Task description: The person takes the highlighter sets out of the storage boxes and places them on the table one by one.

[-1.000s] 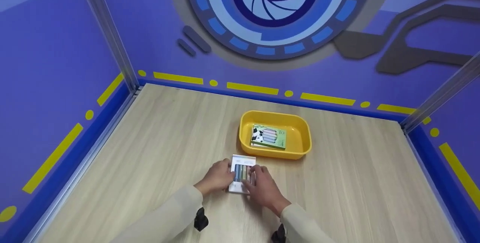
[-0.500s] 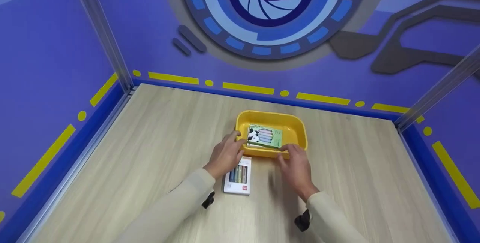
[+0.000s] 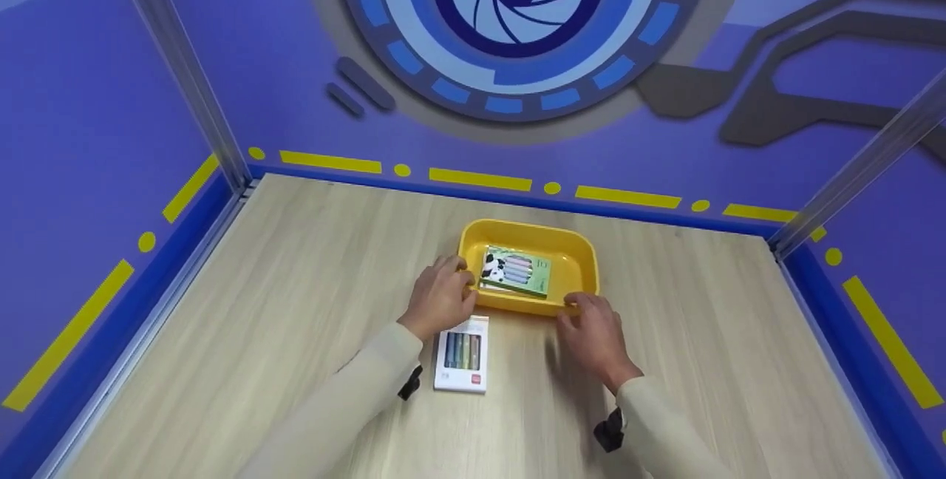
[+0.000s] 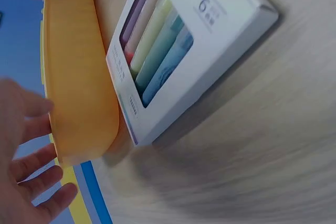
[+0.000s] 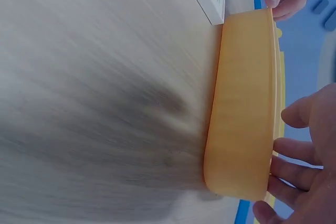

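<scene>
A yellow plastic bin stands on the table with a green panda box of colour sticks lying inside, over another mostly hidden box. My left hand grips the bin's rim at its front left corner, the fingers reaching over the edge. At the front right corner my right hand holds the rim, fingertips along it in the right wrist view. In front of the bin lies a white box with a window, several coloured sticks showing through it. Neither hand touches this box.
The wood-grain table is bounded by blue-purple printed panels at the back and both sides. Metal posts rise at the back corners.
Both hands left the white box, which now lies on the table, and moved forward to the yellow bin. Over the last half second they settled on its rim. The view has shifted slightly.
</scene>
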Action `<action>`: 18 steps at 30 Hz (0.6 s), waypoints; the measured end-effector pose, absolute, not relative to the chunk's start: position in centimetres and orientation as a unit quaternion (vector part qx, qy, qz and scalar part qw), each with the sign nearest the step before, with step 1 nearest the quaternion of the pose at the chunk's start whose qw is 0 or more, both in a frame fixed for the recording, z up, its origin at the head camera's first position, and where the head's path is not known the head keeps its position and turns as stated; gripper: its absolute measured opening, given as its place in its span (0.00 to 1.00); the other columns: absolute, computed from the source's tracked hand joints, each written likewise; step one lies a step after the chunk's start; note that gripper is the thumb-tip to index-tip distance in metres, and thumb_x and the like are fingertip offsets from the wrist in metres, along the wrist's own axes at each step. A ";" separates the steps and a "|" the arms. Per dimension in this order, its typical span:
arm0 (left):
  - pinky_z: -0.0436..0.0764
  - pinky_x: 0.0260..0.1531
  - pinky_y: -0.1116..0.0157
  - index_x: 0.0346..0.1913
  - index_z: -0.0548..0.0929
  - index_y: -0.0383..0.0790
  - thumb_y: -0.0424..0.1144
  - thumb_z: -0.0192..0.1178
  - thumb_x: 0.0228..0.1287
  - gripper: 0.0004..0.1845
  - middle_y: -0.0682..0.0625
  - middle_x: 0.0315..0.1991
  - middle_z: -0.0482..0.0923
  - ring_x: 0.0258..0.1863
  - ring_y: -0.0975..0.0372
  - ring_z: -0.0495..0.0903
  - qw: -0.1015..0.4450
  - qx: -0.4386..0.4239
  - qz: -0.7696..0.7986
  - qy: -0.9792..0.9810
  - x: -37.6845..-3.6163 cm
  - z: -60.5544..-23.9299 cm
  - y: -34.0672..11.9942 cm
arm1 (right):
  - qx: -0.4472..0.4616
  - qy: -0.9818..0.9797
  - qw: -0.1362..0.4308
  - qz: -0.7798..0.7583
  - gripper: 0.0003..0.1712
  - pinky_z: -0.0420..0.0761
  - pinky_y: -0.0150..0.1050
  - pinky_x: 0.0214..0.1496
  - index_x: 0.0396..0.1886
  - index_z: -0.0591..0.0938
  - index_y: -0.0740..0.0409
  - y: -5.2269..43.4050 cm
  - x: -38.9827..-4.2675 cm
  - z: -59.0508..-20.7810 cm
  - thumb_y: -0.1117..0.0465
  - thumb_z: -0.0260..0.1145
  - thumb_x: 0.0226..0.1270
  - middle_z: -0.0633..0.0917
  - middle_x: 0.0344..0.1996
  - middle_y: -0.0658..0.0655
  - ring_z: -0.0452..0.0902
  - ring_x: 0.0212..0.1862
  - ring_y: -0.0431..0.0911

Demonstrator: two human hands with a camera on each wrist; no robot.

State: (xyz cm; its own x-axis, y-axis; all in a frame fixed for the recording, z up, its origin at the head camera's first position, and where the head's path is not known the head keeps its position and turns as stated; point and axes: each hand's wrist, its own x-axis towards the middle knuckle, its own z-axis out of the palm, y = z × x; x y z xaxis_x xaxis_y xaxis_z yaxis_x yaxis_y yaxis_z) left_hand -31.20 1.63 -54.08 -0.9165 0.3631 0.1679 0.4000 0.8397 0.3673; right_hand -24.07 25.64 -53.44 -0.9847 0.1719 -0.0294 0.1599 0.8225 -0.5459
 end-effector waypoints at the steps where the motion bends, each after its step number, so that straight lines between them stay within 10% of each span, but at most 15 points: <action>1: 0.74 0.56 0.60 0.49 0.85 0.43 0.48 0.58 0.66 0.16 0.52 0.53 0.76 0.52 0.59 0.71 0.048 -0.198 -0.203 -0.958 -31.3 -54.0 1.9 | -0.087 -0.956 0.010 0.281 0.21 0.67 0.54 0.65 0.57 0.77 0.58 25.6 -24.3 -53.4 0.54 0.62 0.68 0.77 0.59 0.61 0.69 0.61 0.55; 8: 0.57 0.73 0.52 0.62 0.76 0.37 0.53 0.51 0.70 0.27 0.45 0.59 0.79 0.71 0.49 0.63 0.028 -0.197 -0.217 -0.956 -31.6 -53.9 4.8 | -0.095 -0.954 -0.066 0.277 0.31 0.63 0.57 0.71 0.68 0.68 0.53 24.5 -26.3 -53.4 0.48 0.60 0.70 0.70 0.67 0.61 0.64 0.67 0.57; 18: 0.50 0.74 0.50 0.67 0.70 0.32 0.53 0.49 0.72 0.31 0.40 0.60 0.78 0.69 0.45 0.64 -0.009 -0.149 -0.203 -0.968 -31.8 -54.3 6.4 | -0.100 -0.939 -0.122 0.306 0.39 0.47 0.59 0.76 0.74 0.60 0.54 23.6 -28.0 -53.5 0.43 0.58 0.70 0.67 0.71 0.61 0.50 0.76 0.60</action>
State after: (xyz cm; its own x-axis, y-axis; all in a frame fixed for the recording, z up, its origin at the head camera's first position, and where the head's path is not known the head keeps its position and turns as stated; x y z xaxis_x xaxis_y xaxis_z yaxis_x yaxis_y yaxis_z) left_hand -31.77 6.36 -54.26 -0.9552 0.2929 0.0435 0.2856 0.8728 0.3957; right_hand -27.99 23.63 -53.46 -0.9503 0.1121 -0.2906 0.2620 0.7923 -0.5510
